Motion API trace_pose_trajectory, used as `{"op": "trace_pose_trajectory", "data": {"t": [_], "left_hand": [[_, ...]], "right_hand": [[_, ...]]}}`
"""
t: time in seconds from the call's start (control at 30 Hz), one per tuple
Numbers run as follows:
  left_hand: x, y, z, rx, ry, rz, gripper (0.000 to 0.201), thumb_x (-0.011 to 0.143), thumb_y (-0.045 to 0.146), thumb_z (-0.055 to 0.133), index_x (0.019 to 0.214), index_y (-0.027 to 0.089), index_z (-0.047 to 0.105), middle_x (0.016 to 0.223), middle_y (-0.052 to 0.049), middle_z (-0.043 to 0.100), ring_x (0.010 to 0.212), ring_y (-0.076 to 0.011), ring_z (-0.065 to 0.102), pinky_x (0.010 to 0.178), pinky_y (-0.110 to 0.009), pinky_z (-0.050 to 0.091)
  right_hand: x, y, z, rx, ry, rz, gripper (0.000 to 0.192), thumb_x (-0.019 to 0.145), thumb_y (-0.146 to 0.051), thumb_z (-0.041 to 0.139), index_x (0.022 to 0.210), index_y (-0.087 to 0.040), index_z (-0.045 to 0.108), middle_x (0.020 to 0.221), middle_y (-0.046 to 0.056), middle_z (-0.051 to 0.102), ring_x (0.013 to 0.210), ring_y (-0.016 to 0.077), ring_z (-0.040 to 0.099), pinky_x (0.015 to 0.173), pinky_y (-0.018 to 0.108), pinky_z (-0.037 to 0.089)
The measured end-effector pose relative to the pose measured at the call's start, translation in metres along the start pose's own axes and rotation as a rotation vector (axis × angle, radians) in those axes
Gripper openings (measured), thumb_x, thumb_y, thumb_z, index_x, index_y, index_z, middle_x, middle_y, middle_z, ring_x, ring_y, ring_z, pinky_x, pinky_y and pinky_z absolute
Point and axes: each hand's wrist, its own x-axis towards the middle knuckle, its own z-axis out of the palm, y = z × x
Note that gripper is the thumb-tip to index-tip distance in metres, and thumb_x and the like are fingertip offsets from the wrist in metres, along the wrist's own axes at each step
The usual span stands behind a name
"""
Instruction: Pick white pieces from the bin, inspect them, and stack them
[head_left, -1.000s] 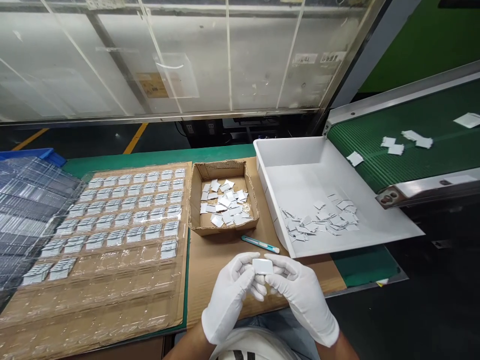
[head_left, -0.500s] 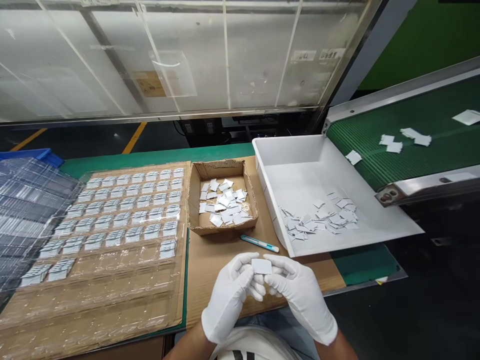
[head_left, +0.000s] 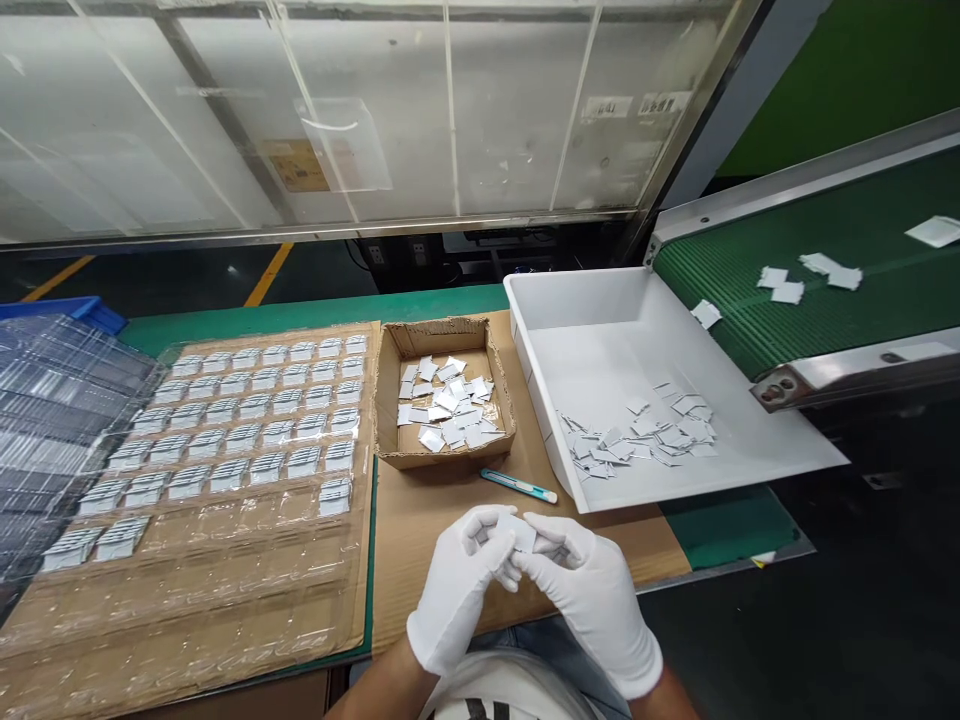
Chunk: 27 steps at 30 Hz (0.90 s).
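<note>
Both my hands wear white gloves and meet over the cardboard sheet near the table's front edge. My left hand [head_left: 461, 585] and my right hand [head_left: 585, 595] pinch a small white square piece [head_left: 519, 532] between their fingertips; it is tilted and partly hidden by the fingers. A clear blister tray [head_left: 225, 520] lies to the left, its upper rows filled with white pieces, its lower rows bare. A small cardboard box [head_left: 447, 405] ahead holds several loose white pieces.
A teal-handled knife [head_left: 519, 487] lies just beyond my hands. A white plastic bin [head_left: 600, 330] with several pieces sits under the end of a green conveyor belt [head_left: 825, 290] carrying more. Stacked clear trays [head_left: 52, 400] stand at far left. A glass guard runs behind.
The white piece has tilted and my fingers have closed further over it. Both hands shifted slightly left.
</note>
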Motion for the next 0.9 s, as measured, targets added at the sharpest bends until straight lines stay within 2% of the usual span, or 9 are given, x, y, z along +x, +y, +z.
{"op": "trace_pose_trajectory", "data": {"t": [0.07,0.13,0.23,0.33,0.57,0.63,0.73,0.83,0.9], "left_hand": [[0.003,0.004,0.0,0.192,0.05,0.002,0.029,0.063,0.036,0.079,0.066,0.014,0.061,0.056,0.003,0.058,0.046,-0.0089,0.049,0.045,-0.021,0.041],[0.006,0.007,0.0,0.325,0.059,-0.052,0.032,0.06,0.033,0.08,0.054,0.017,0.053,0.047,0.005,0.052,0.043,-0.0085,0.046,0.043,-0.02,0.037],[0.01,0.008,-0.001,0.315,-0.031,-0.131,0.041,0.069,0.052,0.07,0.052,0.018,0.054,0.041,0.003,0.052,0.036,-0.0101,0.046,0.039,-0.022,0.036],[0.011,0.006,-0.002,0.25,-0.084,-0.135,0.057,0.074,0.068,0.056,0.051,0.017,0.057,0.038,-0.001,0.053,0.032,-0.011,0.045,0.036,-0.022,0.034],[0.01,0.005,-0.003,0.244,-0.056,-0.129,0.065,0.074,0.074,0.053,0.045,0.016,0.055,0.035,-0.001,0.051,0.029,-0.0104,0.043,0.034,-0.022,0.031],[0.009,0.009,-0.002,0.254,-0.051,-0.129,0.065,0.073,0.075,0.053,0.045,0.016,0.055,0.037,-0.001,0.051,0.03,-0.01,0.043,0.034,-0.022,0.03],[0.005,0.015,-0.002,0.286,-0.061,-0.156,0.06,0.07,0.072,0.059,0.047,0.016,0.056,0.041,0.0,0.052,0.032,-0.0097,0.044,0.036,-0.022,0.032],[0.0,0.017,-0.002,0.297,-0.127,-0.226,0.049,0.063,0.061,0.072,0.049,0.016,0.059,0.045,0.0,0.055,0.036,-0.0099,0.046,0.038,-0.022,0.035],[-0.002,0.013,-0.001,0.237,-0.144,-0.238,0.046,0.062,0.058,0.074,0.05,0.016,0.061,0.046,0.0,0.055,0.036,-0.0094,0.044,0.039,-0.022,0.033]], "right_hand": [[-0.002,0.007,0.004,-0.125,0.005,-0.158,0.025,0.074,-0.025,0.073,0.098,-0.021,0.078,0.088,0.006,0.079,0.076,0.022,0.072,0.076,0.032,0.059],[-0.003,0.012,0.007,-0.194,0.007,-0.226,0.023,0.075,-0.022,0.071,0.097,-0.023,0.078,0.094,0.007,0.079,0.081,0.023,0.073,0.08,0.033,0.058],[-0.002,0.014,0.009,-0.114,-0.039,-0.1,0.025,0.074,-0.023,0.07,0.097,-0.02,0.077,0.086,0.006,0.079,0.071,0.0209,0.072,0.069,0.03,0.059],[-0.001,0.013,0.01,0.015,-0.083,0.071,0.029,0.071,-0.026,0.074,0.097,-0.015,0.076,0.073,0.005,0.076,0.063,0.0181,0.068,0.06,0.027,0.055],[0.0,0.01,0.013,0.23,-0.014,0.251,0.047,0.061,-0.027,0.081,0.104,-0.012,0.072,0.059,-0.004,0.064,0.055,0.0126,0.057,0.055,0.024,0.047],[0.001,0.007,0.012,0.273,-0.014,0.267,0.049,0.06,-0.027,0.081,0.106,-0.012,0.07,0.058,-0.005,0.062,0.052,0.0111,0.054,0.054,0.024,0.046],[0.004,0.004,0.009,0.284,0.007,0.246,0.039,0.062,-0.029,0.08,0.096,-0.013,0.07,0.056,-0.005,0.061,0.051,0.0112,0.054,0.051,0.024,0.046],[0.005,0.007,0.007,0.239,0.084,0.154,0.027,0.065,-0.032,0.079,0.084,-0.015,0.07,0.06,0.0,0.065,0.055,0.0149,0.061,0.055,0.026,0.051],[0.003,0.01,0.006,0.18,0.123,0.069,0.022,0.071,-0.033,0.075,0.083,-0.016,0.07,0.07,0.005,0.071,0.064,0.0185,0.067,0.062,0.029,0.055]]}}
